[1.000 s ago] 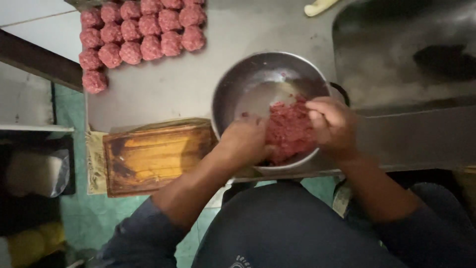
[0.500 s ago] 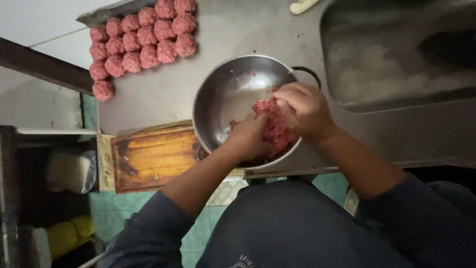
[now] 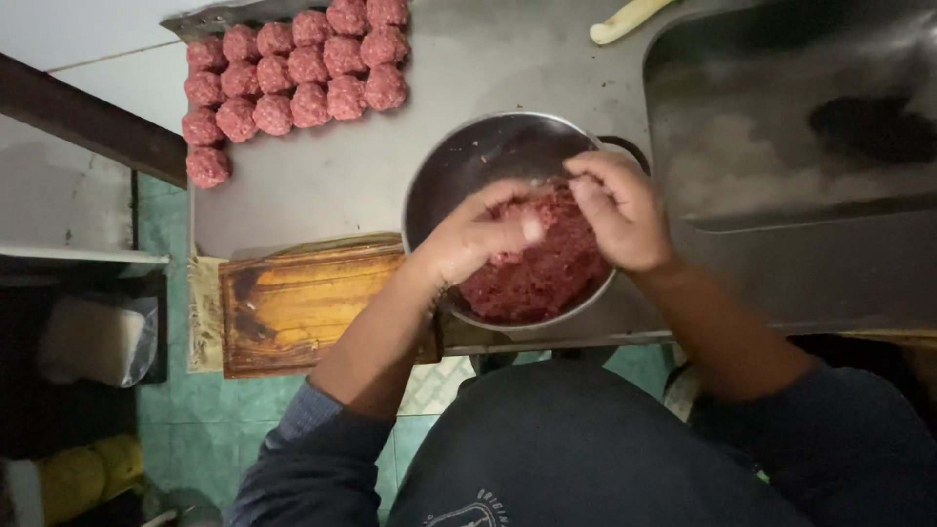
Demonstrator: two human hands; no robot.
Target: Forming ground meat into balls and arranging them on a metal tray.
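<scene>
While the camera had drifted so that the whole scene sat further right in view than half a second before, the hands had stayed at the bowl, so the shaping of the mince looked unfinished. Going left to right: a worn wooden cutting board (image 3: 303, 307) lay at the near edge of the grey tabletop (image 3: 322, 181), and behind it 15 red meatballs (image 3: 293, 73) sat in close rows running across the tabletop. The left hand (image 3: 478, 239) hovered over the round metal bowl (image 3: 468, 161), its fingers (image 3: 512, 226) curled narrowly, thumb pressed toward the raw minced meat (image 3: 537, 263); whether they pinched a portion could not be told. That meat lay heaped in the near side of the bowl, a lump with no clear long axis and no direction. The right hand (image 3: 620, 210) rested on the heap's far edge, fingers bent down into it. Further right lay a dark sink (image 3: 810, 127), with a pale handle (image 3: 625, 20) above.
</scene>
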